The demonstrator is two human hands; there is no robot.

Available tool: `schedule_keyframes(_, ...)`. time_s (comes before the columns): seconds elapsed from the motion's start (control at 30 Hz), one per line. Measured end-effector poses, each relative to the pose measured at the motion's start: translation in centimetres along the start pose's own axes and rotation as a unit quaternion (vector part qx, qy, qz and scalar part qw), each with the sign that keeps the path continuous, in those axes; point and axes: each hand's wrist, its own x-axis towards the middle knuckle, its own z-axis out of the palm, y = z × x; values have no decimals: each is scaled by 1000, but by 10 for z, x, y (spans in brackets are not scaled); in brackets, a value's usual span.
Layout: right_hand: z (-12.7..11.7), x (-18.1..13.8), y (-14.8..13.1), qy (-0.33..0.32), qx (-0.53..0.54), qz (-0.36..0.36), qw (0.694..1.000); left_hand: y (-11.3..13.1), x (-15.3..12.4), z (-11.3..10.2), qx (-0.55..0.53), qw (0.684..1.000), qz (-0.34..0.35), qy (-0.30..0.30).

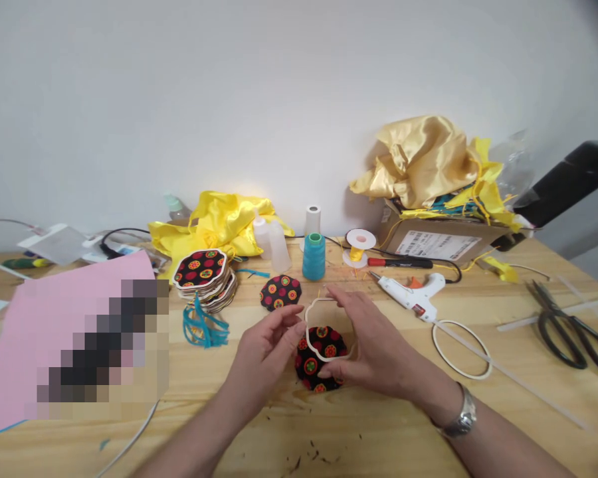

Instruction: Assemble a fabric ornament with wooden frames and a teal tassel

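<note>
A thin, pale scalloped frame (307, 340) is held up off the table by my right hand (373, 335), its fingers at the top rim and its thumb low. My left hand (266, 348) is at the frame's left edge, thumb and fingertips apart; whether the thumb presses on the rim is unclear. Below and partly seen through the frame lies a black scalloped fabric piece (309, 373) with red and orange flowers, near my right thumb. Just behind my left fingers rests a second flowered fabric piece (280, 293).
At the left stand a stack of flowered frames (199, 269), a teal tassel (205, 325) and pink paper (74, 312). Behind are teal thread (313, 257) and a yellow spool (357, 253). To the right lie a glue gun (413, 292), a ring (436, 338), scissors (561, 325) and a cardboard box (438, 242).
</note>
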Motion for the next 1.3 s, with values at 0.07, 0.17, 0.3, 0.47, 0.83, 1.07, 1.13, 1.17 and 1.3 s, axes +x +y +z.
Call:
schedule_keyframes(0.07,1,0,-1,-3,-8,-13,1000,-1,1,4,-30,999,-24,-1)
schedule_keyframes(0.17,2,0,1,-13,-13,-25,1000,-2,3,6,-61,996,-63,-5)
schedule_keyframes(0.3,-3,0,8,-46,15,-22,999,-2,5,2,-73,993,-89,-10)
schedule_keyframes(0.47,-18,1,19,-74,48,-27,996,-1,5,-4,-58,995,-84,-17)
schedule_keyframes(0.83,-26,4,15,-122,2,-25,992,-3,7,-5,17,994,-78,-72)
schedule_keyframes(1.07,-25,6,16,-132,-29,-41,990,-6,4,-12,128,981,10,-147)
schedule_keyframes(1.13,-24,6,16,-133,-39,-41,989,-6,4,-14,177,972,63,-144)
schedule_keyframes(1.17,-24,6,17,-133,-42,-42,989,-5,4,-15,201,965,84,-146)
schedule_keyframes(1.3,-21,5,17,-144,-54,-48,987,-4,5,-19,275,940,107,-171)
